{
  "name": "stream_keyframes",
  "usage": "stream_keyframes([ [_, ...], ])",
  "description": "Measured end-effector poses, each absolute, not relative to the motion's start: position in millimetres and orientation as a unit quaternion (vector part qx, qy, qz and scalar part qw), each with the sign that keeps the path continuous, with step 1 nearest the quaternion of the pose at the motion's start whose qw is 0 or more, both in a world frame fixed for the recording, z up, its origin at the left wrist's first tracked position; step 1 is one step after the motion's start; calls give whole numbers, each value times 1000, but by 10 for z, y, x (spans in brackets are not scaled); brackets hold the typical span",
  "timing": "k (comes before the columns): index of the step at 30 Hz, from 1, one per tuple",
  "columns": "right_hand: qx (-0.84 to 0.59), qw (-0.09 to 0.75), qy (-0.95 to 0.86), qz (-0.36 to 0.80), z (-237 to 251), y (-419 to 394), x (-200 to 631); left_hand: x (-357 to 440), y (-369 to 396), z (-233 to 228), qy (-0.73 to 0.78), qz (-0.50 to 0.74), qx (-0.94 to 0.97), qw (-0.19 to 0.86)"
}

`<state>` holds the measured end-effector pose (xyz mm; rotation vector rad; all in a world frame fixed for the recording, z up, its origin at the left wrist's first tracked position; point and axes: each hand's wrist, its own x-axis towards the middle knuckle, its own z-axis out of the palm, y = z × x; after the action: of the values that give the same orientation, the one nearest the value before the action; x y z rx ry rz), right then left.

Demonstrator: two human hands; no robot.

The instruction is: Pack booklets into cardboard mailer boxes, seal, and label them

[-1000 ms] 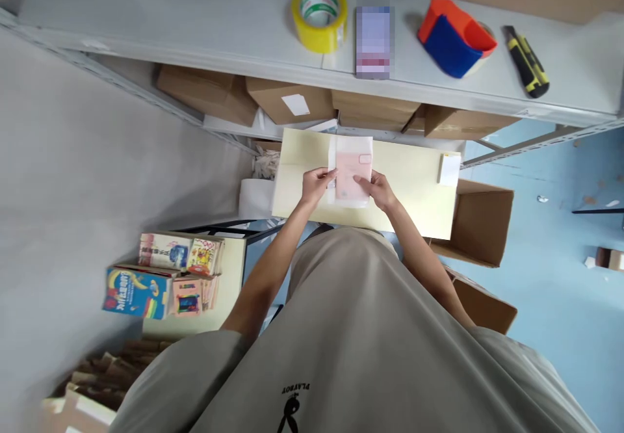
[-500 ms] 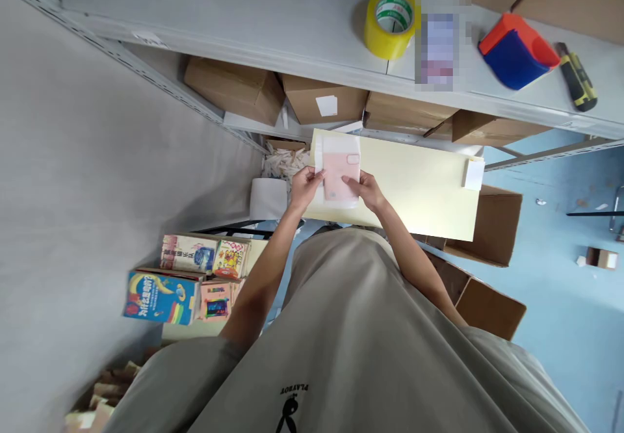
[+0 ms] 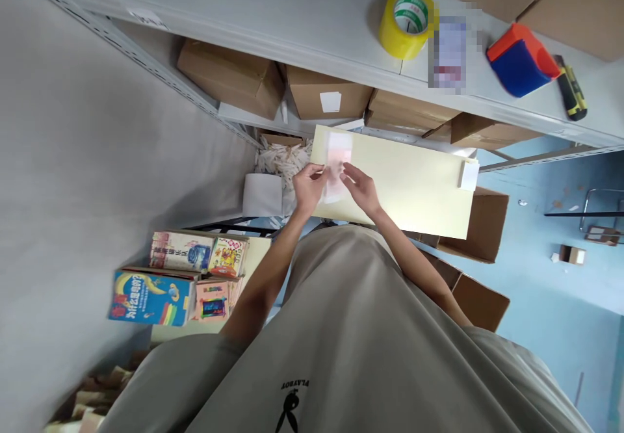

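A pink phone case [image 3: 335, 183] in a clear plastic bag [image 3: 338, 139] is held above the pale yellow board, turned partly edge-on and blurred. My left hand [image 3: 310, 186] pinches the left edge of the bag between thumb and fingers. Close to the right edge is my right hand [image 3: 361, 189], its thumb and fingers slightly apart; whether the fingertips touch the plastic I cannot tell.
The yellow board [image 3: 404, 183] bears a small white stack [image 3: 468, 175] at its right end. Left of it are a white roll [image 3: 263, 194] and paper scraps [image 3: 283, 160]. On the shelf ahead lie yellow tape [image 3: 407, 23], a red-and-blue holder [image 3: 521, 59] and a cutter [image 3: 571, 88]. Books [image 3: 151, 296] stand lower left.
The bagged phone case has turned from facing me to a narrower, tilted view. My right thumb has come off its face, and the right fingers have loosened at its edge.
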<state>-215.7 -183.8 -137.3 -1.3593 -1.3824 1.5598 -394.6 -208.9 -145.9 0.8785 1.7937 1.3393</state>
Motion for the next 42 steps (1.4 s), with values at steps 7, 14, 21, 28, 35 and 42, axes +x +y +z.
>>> stream_keyframes([
  [7, -575, 365, -502, 533, -1226, -1807, -2245, -3559, -2358, -1368, 598, 449, 527, 403],
  [14, -522, 369, -448, 625, -1161, -1720, -1847, -3970, -2204, -1339, 626, 537, 364, 433],
  [21, -485, 350, -357, 717, -1150, -1781, -1781, -4205, -2095, -1399, 550, 516, 270, 598],
  [28, -482, 333, -360, 726, -1182, -1788, -1726, -4162, -2155, -1444, 555, 519, 274, 589],
  [35, -505, 333, -354, 713, -1197, -1809, -1688, -3938, -2298, -1240, 664, 453, 479, 352],
  [42, -509, 354, -373, 690, -1183, -1893, -1856, -3426, -2413, -1265, 638, 399, 560, 348],
])
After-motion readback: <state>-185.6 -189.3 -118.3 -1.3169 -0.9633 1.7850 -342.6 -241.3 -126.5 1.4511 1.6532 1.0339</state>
